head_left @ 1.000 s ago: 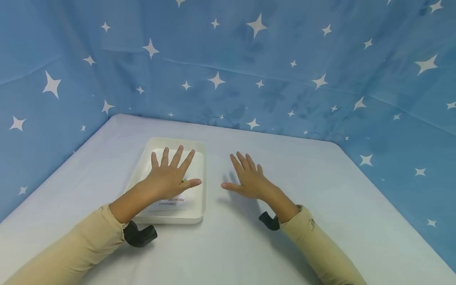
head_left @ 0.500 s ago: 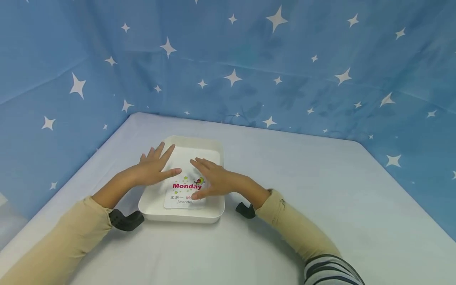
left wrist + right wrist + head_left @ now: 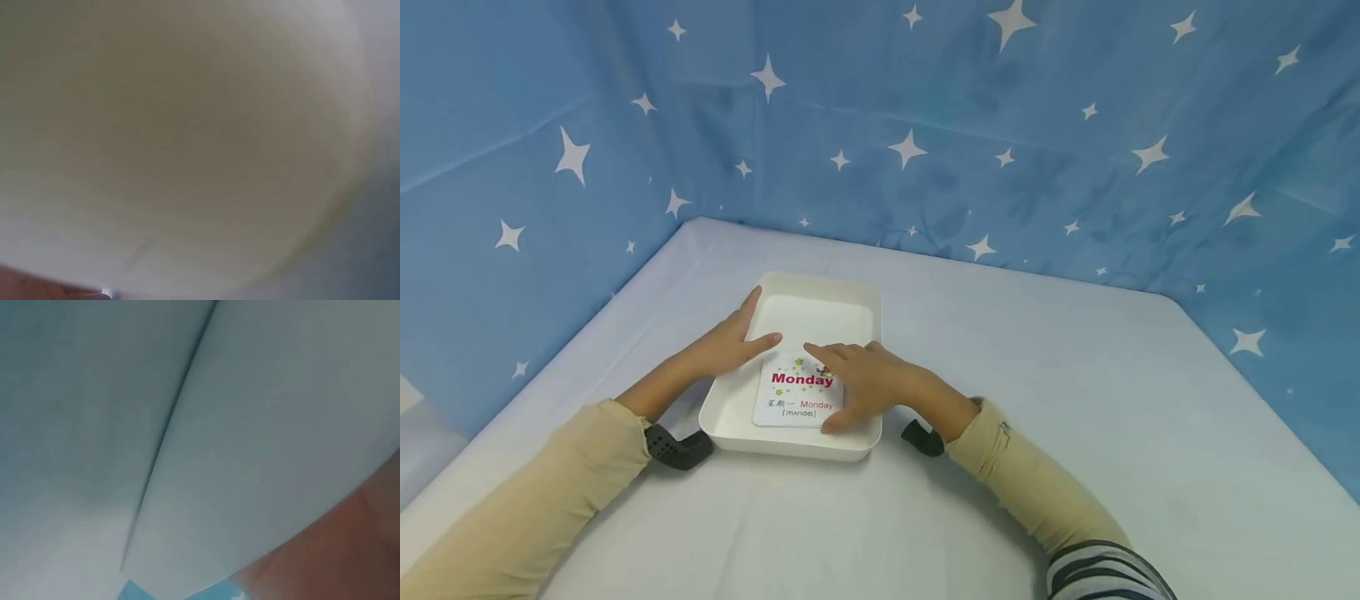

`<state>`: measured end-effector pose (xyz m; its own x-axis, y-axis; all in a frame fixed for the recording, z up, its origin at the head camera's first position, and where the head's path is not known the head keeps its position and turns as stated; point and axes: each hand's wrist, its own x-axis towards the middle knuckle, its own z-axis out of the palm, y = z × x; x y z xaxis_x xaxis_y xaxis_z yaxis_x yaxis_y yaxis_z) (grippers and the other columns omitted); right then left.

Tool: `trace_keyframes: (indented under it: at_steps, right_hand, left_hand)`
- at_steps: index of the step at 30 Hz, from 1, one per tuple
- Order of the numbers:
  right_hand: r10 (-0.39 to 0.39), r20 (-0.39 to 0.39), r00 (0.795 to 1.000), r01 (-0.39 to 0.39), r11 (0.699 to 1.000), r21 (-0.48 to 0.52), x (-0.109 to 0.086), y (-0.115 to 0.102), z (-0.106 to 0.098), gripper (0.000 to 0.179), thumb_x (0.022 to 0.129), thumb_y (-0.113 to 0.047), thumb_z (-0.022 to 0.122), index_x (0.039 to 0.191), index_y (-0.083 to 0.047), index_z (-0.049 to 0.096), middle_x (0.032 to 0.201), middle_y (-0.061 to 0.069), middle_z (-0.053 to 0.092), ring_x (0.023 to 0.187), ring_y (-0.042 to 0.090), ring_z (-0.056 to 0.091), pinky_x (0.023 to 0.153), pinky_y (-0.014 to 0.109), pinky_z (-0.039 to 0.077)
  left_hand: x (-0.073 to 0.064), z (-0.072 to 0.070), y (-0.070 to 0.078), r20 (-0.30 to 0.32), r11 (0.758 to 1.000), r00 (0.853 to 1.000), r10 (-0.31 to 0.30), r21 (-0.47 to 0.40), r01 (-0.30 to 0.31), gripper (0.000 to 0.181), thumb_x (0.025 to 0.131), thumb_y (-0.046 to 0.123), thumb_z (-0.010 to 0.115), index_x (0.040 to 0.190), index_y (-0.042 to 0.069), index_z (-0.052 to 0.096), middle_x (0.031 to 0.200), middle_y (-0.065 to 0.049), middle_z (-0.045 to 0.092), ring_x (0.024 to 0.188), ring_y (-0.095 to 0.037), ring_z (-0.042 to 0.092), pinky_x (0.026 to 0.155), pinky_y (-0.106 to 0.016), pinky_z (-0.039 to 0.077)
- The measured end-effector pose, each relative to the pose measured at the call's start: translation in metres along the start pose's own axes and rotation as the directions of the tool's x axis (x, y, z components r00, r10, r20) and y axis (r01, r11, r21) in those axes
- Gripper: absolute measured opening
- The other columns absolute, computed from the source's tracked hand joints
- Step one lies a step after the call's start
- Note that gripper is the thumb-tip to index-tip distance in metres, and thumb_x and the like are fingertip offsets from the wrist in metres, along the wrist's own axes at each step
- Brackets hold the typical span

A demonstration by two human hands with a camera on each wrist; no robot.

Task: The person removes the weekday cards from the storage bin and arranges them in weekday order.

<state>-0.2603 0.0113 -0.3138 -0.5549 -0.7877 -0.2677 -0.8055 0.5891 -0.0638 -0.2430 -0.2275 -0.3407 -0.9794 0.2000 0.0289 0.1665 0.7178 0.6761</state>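
Observation:
A white flash card (image 3: pixel 796 410) printed "Monday", with coloured stars, lies in the near half of a shallow white tray (image 3: pixel 790 447). My left hand (image 3: pixel 718 346) rests at the tray's left rim, index finger straight along it and thumb reaching over the inside; its other fingers are mostly hidden. Over the card's right side is my right hand (image 3: pixel 871 379), fingers spread across the upper part and thumb tip at the lower right corner. The tray's pale wall (image 3: pixel 187 125) fills the left wrist view. In the right wrist view a tray side (image 3: pixel 269 444) stands beside the palm.
White cloth (image 3: pixel 1000 358) covers the table around the tray. A blue curtain (image 3: pixel 865 100) with white stars hangs behind it and along both sides. Dark wrist mounts (image 3: pixel 679 448) stick out below the sleeves.
Both hands have come down to the tray. My right hand moved left from beside the tray to over the card; my left moved from above the tray to its left rim.

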Motion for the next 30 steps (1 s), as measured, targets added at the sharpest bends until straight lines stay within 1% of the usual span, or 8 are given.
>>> trace_keyframes:
  at_steps: [6,10,13,17,20,23,27,30]
  right_hand:
    - [-0.033,-0.032,0.999,0.033,0.999,0.012,0.001,0.003,-0.006,0.098,0.074,-0.056,0.064,0.148,-0.024,0.008,0.145,0.003,0.032,0.133,0.016,0.03,0.103,0.047,0.029]
    - [-0.047,-0.039,0.998,0.049,0.998,0.048,0.0,0.004,-0.005,0.097,0.074,-0.055,0.065,0.148,-0.024,0.01,0.145,0.005,0.031,0.133,0.02,0.03,0.102,0.049,0.029]
    - [-0.045,-0.056,0.997,0.049,0.996,0.075,0.0,0.005,-0.002,0.095,0.075,-0.053,0.065,0.147,-0.024,0.012,0.145,0.005,0.031,0.132,0.022,0.032,0.102,0.05,0.03]
    - [-0.037,-0.082,0.996,0.047,0.991,0.126,-0.001,0.007,-0.004,0.091,0.075,-0.05,0.067,0.147,-0.024,0.017,0.147,0.005,0.03,0.133,0.023,0.03,0.104,0.051,0.028]
    - [-0.04,-0.091,0.995,0.054,0.987,0.154,-0.003,0.008,-0.008,0.091,0.075,-0.048,0.068,0.147,-0.023,0.018,0.149,0.005,0.027,0.136,0.024,0.026,0.106,0.052,0.025]
    - [-0.042,-0.117,0.992,0.061,0.985,0.161,-0.005,0.01,-0.012,0.091,0.075,-0.046,0.069,0.147,-0.023,0.018,0.149,0.003,0.026,0.136,0.022,0.025,0.106,0.051,0.025]
    - [-0.044,-0.158,0.987,0.069,0.985,0.158,-0.01,0.013,-0.016,0.09,0.076,-0.043,0.069,0.147,-0.02,0.019,0.149,-0.001,0.028,0.136,0.02,0.026,0.104,0.049,0.027]
    - [-0.033,-0.167,0.985,0.059,0.986,0.156,-0.012,0.016,-0.018,0.088,0.077,-0.041,0.069,0.146,-0.02,0.019,0.149,0.0,0.028,0.136,0.02,0.026,0.104,0.049,0.027]
  left_hand:
    - [0.002,-0.005,0.004,0.0,0.999,0.999,-0.037,0.032,0.037,0.088,0.094,0.037,0.047,0.142,-0.003,-0.014,0.148,-0.033,0.002,0.134,-0.05,0.014,0.105,-0.06,0.023]
    - [0.001,-0.003,0.004,0.022,0.997,0.998,-0.057,0.049,0.055,0.088,0.093,0.039,0.046,0.143,-0.004,-0.013,0.148,-0.032,0.0,0.134,-0.05,0.011,0.106,-0.06,0.019]
    - [0.0,-0.001,0.004,0.026,0.996,0.997,-0.068,0.052,0.067,0.087,0.093,0.04,0.046,0.143,-0.003,-0.011,0.149,-0.031,-0.001,0.134,-0.049,0.011,0.106,-0.06,0.019]
    - [0.0,-0.001,0.005,0.023,0.997,0.997,-0.068,0.045,0.067,0.087,0.094,0.043,0.043,0.143,-0.004,-0.011,0.148,-0.032,0.0,0.134,-0.05,0.011,0.106,-0.06,0.02]
    - [0.0,-0.001,0.005,0.024,0.997,0.998,-0.066,0.035,0.065,0.087,0.094,0.046,0.039,0.142,-0.005,-0.012,0.148,-0.032,-0.001,0.134,-0.05,0.01,0.106,-0.06,0.019]
    - [-0.001,-0.002,0.005,0.025,0.997,0.997,-0.07,0.026,0.07,0.087,0.095,0.048,0.037,0.142,-0.005,-0.013,0.148,-0.031,-0.003,0.135,-0.049,0.007,0.107,-0.059,0.015]
    - [0.0,-0.002,0.003,0.03,0.997,0.997,-0.071,0.024,0.07,0.087,0.095,0.048,0.036,0.142,-0.005,-0.014,0.148,-0.03,-0.006,0.136,-0.048,0.003,0.108,-0.059,0.011]
    - [0.0,-0.001,0.002,0.033,0.997,0.997,-0.072,0.016,0.071,0.087,0.095,0.047,0.037,0.142,-0.005,-0.014,0.148,-0.03,-0.007,0.136,-0.047,0.002,0.108,-0.059,0.011]
